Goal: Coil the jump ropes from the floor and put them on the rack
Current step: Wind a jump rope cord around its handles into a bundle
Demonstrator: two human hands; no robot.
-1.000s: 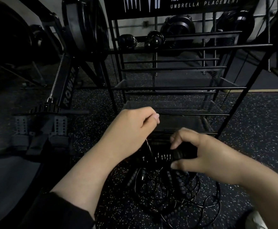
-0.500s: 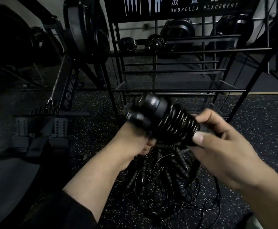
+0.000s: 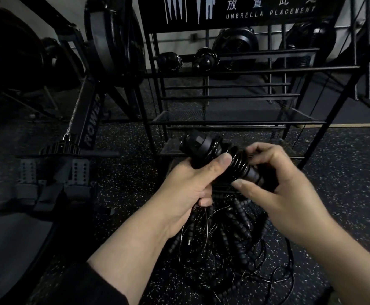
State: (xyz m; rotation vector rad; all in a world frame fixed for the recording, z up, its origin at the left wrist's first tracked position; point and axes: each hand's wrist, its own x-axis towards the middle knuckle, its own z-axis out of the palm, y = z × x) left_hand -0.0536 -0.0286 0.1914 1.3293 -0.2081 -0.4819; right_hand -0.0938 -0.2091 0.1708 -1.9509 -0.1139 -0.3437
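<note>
Since a second ago, the black cord-wrapped jump rope handle bundle (image 3: 221, 159) is raised from the tangled pile of black ropes (image 3: 228, 238) on the speckled floor (image 3: 113, 194); it is gripped by the left hand (image 3: 188, 186) and pinched by the right hand (image 3: 274, 186). It is held before the black wire rack (image 3: 234, 122).

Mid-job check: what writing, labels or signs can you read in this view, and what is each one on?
"UMBRELLA PLACEMENT": white letters on the black sign topping the rack.
Four Chinese characters above that line, on the same sign: cut off by the frame edge, not fully readable.
"POWER": on the slanted beam of the machine at left.
No readable text on the jump ropes.
</note>
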